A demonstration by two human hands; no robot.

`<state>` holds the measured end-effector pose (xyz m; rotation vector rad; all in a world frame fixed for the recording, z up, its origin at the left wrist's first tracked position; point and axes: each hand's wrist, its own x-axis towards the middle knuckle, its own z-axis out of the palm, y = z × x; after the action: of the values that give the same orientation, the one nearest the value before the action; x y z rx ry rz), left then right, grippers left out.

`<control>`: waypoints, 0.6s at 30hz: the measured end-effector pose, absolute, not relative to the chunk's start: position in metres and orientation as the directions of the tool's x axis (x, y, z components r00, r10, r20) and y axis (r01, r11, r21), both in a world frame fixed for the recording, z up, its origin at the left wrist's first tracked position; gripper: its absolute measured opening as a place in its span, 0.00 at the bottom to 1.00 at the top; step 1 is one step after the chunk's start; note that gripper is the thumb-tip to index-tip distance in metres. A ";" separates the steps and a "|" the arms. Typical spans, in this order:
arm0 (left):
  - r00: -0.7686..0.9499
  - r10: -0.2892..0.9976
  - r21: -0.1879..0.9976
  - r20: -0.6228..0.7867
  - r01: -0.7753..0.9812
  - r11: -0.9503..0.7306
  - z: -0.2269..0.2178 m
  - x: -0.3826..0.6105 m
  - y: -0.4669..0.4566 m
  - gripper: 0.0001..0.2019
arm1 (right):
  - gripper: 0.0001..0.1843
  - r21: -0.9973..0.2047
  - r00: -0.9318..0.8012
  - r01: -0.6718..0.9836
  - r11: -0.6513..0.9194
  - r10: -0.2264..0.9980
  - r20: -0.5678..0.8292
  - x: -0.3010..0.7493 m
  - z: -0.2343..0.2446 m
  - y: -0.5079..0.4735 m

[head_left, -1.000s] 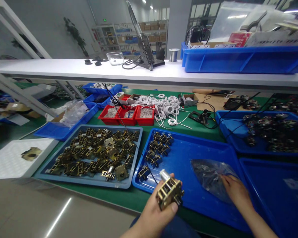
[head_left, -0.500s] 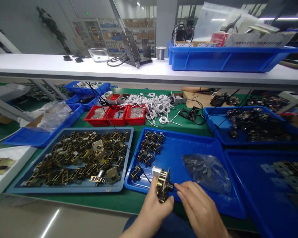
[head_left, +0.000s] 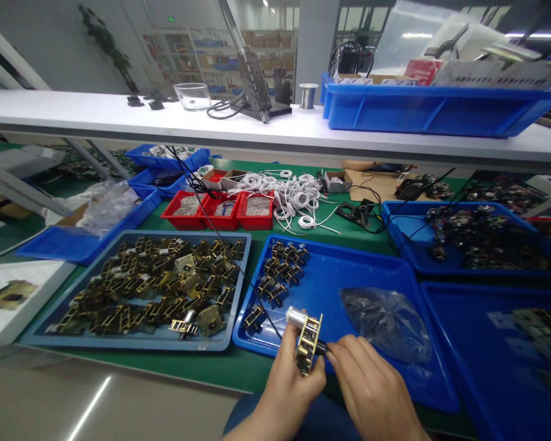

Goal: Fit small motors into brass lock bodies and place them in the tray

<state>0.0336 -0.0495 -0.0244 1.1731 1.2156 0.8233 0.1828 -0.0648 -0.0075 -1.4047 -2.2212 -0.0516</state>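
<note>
My left hand (head_left: 288, 381) is closed around a small gearbox with a motor (head_left: 307, 344). It has brass-coloured plates and posts, and a silver cylindrical motor sticks out at its upper left. On its right side sits a short black cylindrical piece (head_left: 321, 348). The fingertips of my right hand (head_left: 371, 381) pinch together at the end of that piece and partly hide it. Below the hands is the near edge of a blue tray (head_left: 349, 263), where several similar gearboxes (head_left: 280, 269) stand grouped at the left and a clear plastic bag of dark parts (head_left: 386, 321) lies at the right.
A grey-blue tray (head_left: 133, 343) full of gearboxes lies left. Red bins (head_left: 220, 222) of small metal parts and coiled white cables (head_left: 298, 196) are behind. A shelf (head_left: 142, 125) crosses above, bearing a blue bin (head_left: 422, 110). A thin black cable (head_left: 220, 236) hangs across the trays.
The gearbox has turned slightly in my left hand, so more of the silver motor shows. My right fingers stay at the black piece. The whole view has shifted a little.
</note>
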 end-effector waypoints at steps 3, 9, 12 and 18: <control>0.200 0.951 0.968 -0.236 0.139 0.210 -0.025 0.032 -0.047 0.28 | 0.15 -0.255 -0.351 0.839 0.480 0.836 0.421 0.186 -0.007 -0.062; 0.214 0.944 0.968 -0.251 0.082 0.239 -0.024 0.037 -0.043 0.27 | 0.18 -0.419 -0.338 0.802 0.425 0.902 0.268 0.195 -0.020 -0.050; 0.255 0.926 0.958 -0.279 0.014 0.285 -0.023 0.038 -0.044 0.23 | 0.17 -0.661 -0.391 0.676 0.326 0.919 0.054 0.200 -0.020 -0.047; 0.328 0.886 0.933 -0.329 -0.034 0.359 -0.039 0.038 -0.051 0.28 | 0.13 -0.941 -0.362 0.165 -0.295 0.869 -0.337 0.205 -0.031 -0.056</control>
<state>0.0376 -0.0511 -0.0391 1.0187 1.0562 0.7626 0.2049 -0.0557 -0.0307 -1.3229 -1.4107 1.7096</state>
